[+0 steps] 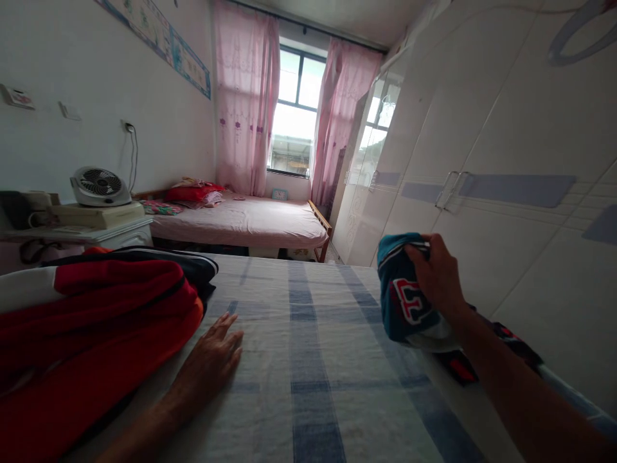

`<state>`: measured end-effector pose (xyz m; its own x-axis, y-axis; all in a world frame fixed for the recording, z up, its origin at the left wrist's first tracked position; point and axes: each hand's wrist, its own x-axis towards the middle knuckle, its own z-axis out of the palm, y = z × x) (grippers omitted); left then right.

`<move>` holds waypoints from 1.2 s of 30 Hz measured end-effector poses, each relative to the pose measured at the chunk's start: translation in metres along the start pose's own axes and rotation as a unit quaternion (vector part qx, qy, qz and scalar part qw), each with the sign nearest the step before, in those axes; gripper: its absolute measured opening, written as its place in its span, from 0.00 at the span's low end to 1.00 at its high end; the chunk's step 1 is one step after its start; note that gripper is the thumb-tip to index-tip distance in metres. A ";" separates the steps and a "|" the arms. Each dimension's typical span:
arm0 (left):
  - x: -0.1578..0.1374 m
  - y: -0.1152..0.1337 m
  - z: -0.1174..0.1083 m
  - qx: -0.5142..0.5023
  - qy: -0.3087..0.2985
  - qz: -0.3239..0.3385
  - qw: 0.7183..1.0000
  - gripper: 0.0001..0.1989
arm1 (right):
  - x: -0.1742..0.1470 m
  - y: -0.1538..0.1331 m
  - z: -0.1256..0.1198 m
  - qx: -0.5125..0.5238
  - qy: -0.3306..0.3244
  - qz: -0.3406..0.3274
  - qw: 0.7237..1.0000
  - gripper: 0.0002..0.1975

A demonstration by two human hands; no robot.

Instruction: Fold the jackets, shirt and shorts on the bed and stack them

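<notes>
My right hand [438,273] grips the upper edge of a folded teal garment [398,302] with a red and white letter patch, at the right side of the bed. Beneath and behind that garment lie dark clothes with red patches [463,370], partly covered by my forearm. Flat over the striped sheet, my left hand [212,350] has its fingers stretched out and holds nothing. Just left of it is a heap of red and dark clothes [130,321], with a white part at its far left. The teal garment's exact kind cannot be made out.
The blue and white striped sheet [260,399] covers the bed before me. Beyond stands a second bed [260,218] below a window with pink curtains. A white wardrobe [511,141] lines the right. At left, a fan [101,185] sits on a box on a cabinet.
</notes>
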<state>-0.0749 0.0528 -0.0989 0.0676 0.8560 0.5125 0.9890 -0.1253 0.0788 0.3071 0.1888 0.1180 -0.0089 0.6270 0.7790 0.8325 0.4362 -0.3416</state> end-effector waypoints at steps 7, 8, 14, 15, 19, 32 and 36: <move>0.003 0.003 -0.022 -0.079 0.102 -0.054 0.990 0.22 | -0.007 -0.053 0.015 0.134 -0.007 0.003 0.991 0.12; 0.003 0.004 -0.026 -0.088 0.120 -0.057 0.987 0.23 | -0.015 -0.050 0.025 0.136 -0.062 0.015 0.989 0.12; 0.001 0.011 -0.040 -0.085 0.186 0.008 0.979 0.21 | -0.087 0.010 0.077 0.189 -0.253 0.109 0.943 0.18; 0.000 0.013 -0.042 -0.081 0.186 0.026 0.979 0.20 | -0.097 0.025 0.082 0.185 -0.226 0.136 0.947 0.18; 0.008 0.030 -0.051 -0.079 0.166 0.088 0.979 0.17 | -0.126 0.081 0.095 0.153 -0.174 0.244 0.942 0.17; 0.100 0.111 -0.049 0.043 -0.134 0.073 0.987 0.10 | -0.135 0.108 0.105 0.106 -0.224 0.240 0.939 0.10; 0.118 0.105 -0.073 0.040 -0.117 0.048 0.991 0.09 | -0.135 0.110 0.105 0.101 -0.227 0.230 0.941 0.09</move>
<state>0.0277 0.1042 0.0329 0.1805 0.9360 0.3020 0.9833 -0.1789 -0.0331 0.3416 0.2200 -0.0803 0.0528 0.9707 0.2342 0.6840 0.1357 -0.7167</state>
